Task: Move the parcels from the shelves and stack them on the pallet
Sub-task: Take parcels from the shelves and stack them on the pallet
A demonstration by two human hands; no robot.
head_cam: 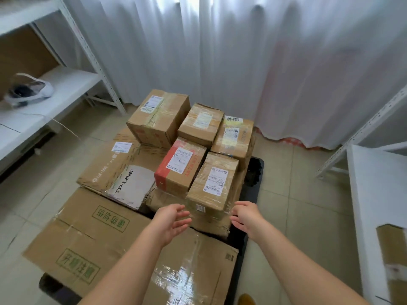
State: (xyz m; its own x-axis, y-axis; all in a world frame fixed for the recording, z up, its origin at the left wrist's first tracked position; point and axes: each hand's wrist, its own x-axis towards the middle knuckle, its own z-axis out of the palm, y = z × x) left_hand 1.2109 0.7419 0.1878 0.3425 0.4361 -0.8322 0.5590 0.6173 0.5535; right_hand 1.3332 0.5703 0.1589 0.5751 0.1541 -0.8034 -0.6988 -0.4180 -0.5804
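Two bare hands reach forward over the stack, both with fingers loose and spread, holding nothing. The left hand (174, 219) hovers above the near edge of a large flat carton (114, 241) with green printed characters, which lies nearest the person across the front of the black pallet (253, 188). The right hand (245, 216) hangs just to the right of a small taped parcel (213, 183) with a white label. That parcel sits between the two hands, slightly beyond the fingertips, and whether either hand touches it cannot be told; the left fingers look just short of its near left corner.

The small parcel rests on a crumpled, tape-wrapped box (207, 219) beneath it. Just left of it stands a parcel with red tape (179, 166), touching or nearly touching its side. Further left lies a broad TP-LINK carton (119, 170), flat, with a white label near its far left corner.

Behind these, three more parcels form the far row: a big brown box (158, 117) on the left, a smaller box (201, 123) in the middle, and one with a yellowish strip bearing black characters (234, 137) on the right.

A white shelf (55, 89) stands to the left carrying a white shoe-like item (28, 89). Another white shelf (374, 194) on the right holds part of a brown parcel (392, 256) at the frame's edge. White curtains (242, 51) hang behind the pallet, above a tiled floor (286, 194).
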